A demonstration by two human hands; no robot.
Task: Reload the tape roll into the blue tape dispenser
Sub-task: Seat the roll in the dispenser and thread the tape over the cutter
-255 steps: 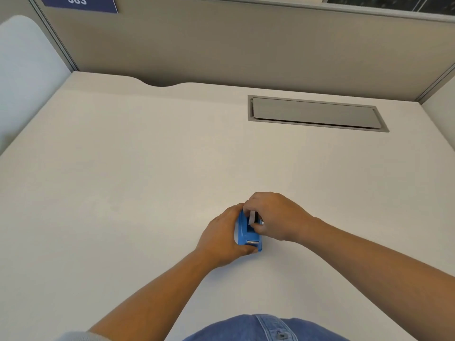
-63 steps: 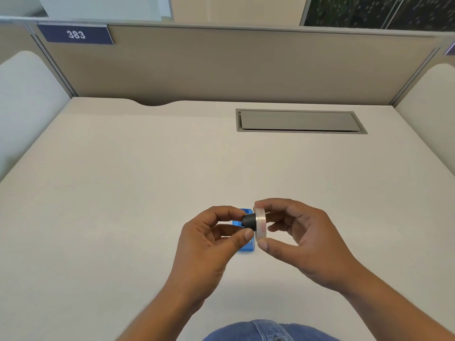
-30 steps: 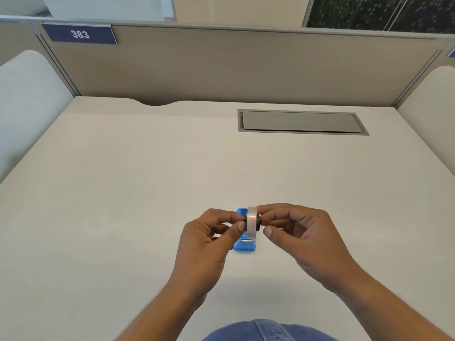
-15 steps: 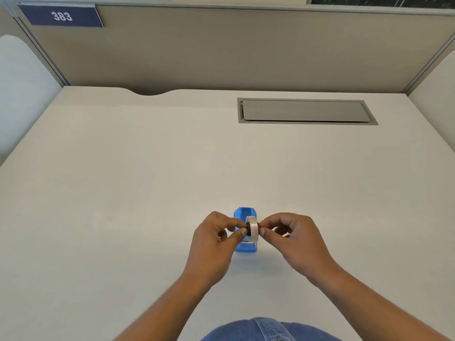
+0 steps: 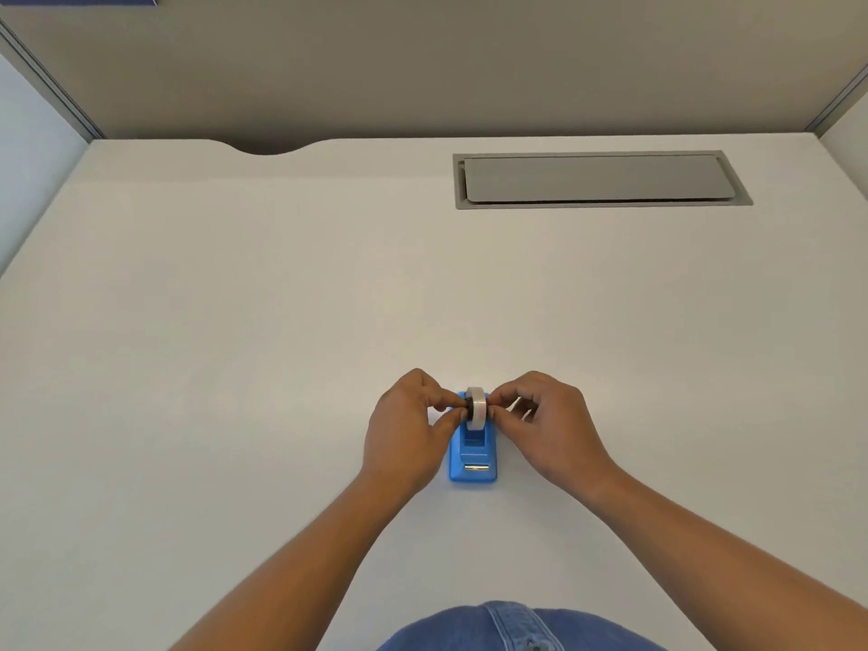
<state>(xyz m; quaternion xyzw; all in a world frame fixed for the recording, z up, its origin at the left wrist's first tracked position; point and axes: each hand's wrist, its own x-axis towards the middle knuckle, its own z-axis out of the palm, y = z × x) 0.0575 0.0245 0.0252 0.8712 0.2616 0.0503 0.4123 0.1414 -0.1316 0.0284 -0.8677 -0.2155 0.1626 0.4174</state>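
Note:
The blue tape dispenser [image 5: 473, 455] stands on the white desk [image 5: 235, 368], its metal cutter end toward me. A whitish tape roll [image 5: 476, 407] on a black core sits upright over the dispenser's far end, low in or just above its cradle. My left hand [image 5: 408, 429] pinches the core's left end with thumb and fingertips. My right hand [image 5: 545, 427] pinches the right end the same way. Whether the core rests in its slots is hidden by my fingers.
A grey cable hatch [image 5: 596, 179] is set into the desk at the back right. Beige partition walls [image 5: 422, 63] close off the back and sides. A notch [image 5: 267, 148] is cut in the desk's rear edge. My denim-clad lap [image 5: 512, 627] shows at the bottom.
Both hands have lowered the tape roll from above the desk down onto the far end of the dispenser. The view has tilted downward.

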